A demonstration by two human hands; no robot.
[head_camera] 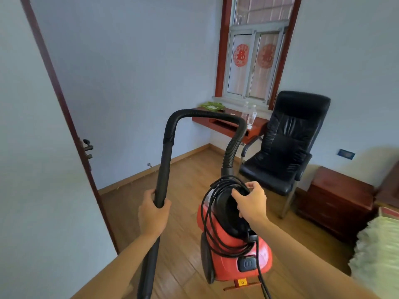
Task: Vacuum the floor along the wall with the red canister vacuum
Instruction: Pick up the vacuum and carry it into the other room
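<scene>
Over floor [190,186]: grips [153,214] [251,205] round wand [163,169], vacuum [226,240].

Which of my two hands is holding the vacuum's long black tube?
The left hand: it grips the black tube, while the right hand grips the handle on top of the red vacuum body.

Lit softly by daylight through the window [254,61]; evenly bright, a little cool, without hard glare. Only mildly glossy on the red canister vacuum [233,247] and the black chair [289,139]. Faintly shadowed on the wall [364,126] to the right of that chair. Strongly bowed by the wide angle, with the door edge [58,98] leaning hard. Smeared with blur at the pale bedding [377,251]; sharper at centre.
</scene>
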